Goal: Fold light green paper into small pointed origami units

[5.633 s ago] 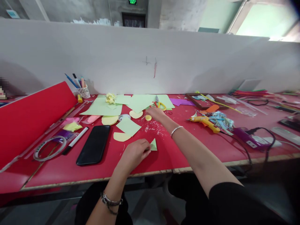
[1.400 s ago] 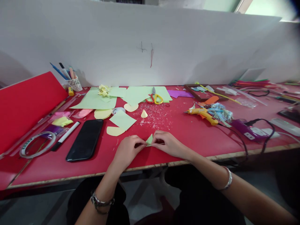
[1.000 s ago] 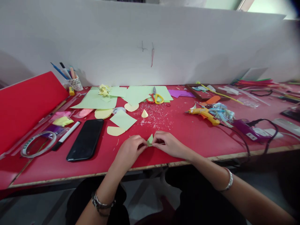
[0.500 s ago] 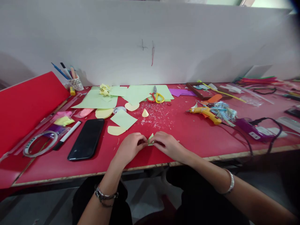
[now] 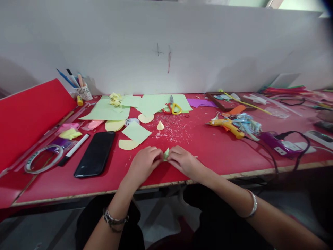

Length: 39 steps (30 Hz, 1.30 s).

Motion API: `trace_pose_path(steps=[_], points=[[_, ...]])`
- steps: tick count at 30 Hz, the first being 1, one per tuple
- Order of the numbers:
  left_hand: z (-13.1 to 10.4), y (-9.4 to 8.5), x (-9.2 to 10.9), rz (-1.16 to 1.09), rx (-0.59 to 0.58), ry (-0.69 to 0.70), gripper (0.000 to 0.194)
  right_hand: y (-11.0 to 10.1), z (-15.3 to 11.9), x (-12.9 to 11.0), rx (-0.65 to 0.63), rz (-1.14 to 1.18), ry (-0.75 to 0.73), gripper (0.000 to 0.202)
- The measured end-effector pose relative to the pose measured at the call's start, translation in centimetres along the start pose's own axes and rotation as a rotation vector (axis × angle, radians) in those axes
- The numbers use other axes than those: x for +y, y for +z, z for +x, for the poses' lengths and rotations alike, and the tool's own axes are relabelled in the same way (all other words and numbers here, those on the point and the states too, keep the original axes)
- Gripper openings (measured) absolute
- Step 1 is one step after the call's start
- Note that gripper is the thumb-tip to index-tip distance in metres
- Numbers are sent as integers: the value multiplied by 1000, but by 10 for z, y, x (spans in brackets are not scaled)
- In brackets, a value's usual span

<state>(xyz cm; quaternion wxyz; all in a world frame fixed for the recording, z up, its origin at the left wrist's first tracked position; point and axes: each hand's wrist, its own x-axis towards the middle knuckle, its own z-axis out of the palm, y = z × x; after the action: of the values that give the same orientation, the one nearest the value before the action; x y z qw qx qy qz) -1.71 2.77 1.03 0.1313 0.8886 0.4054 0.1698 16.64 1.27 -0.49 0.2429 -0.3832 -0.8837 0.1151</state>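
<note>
Left hand [image 5: 146,160] and right hand [image 5: 186,161] partly hide green paper [image 5: 166,154].

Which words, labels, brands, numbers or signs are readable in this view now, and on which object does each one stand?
No text can be read.
Tape roll: dark marks, too small to read.
Round white disc: faint marks, too blurred to read.
Black phone: dark screen, no lettering visible.
Green paper: no writing visible.
</note>
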Motion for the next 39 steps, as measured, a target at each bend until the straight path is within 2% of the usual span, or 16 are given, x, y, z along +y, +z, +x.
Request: trace_pose_path(steps=[5, 8, 15, 19, 25, 31, 39], points=[[-8, 4, 4, 328, 71, 98, 15, 1, 1, 0, -6, -23, 35, 18], [-10, 7, 4, 382, 78, 113, 16, 1, 2, 0, -23, -41, 40, 19], [-5, 5, 4, 255, -13, 40, 15, 1, 2, -4, -35, -76, 50, 19], [-2, 0, 7, 207, -58, -1, 13, 0, 1, -2, -7, 32, 24, 13], [-2, -1, 9, 272, -74, -1, 17, -4, 3, 0, -14, 162, 95, 5], [-3, 0, 4, 263, -48, 26, 15, -1, 8, -2, -61, 74, 132, 10], [0, 2, 4, 236, -44, 40, 18, 3, 5, -2, -78, -45, 84, 13]])
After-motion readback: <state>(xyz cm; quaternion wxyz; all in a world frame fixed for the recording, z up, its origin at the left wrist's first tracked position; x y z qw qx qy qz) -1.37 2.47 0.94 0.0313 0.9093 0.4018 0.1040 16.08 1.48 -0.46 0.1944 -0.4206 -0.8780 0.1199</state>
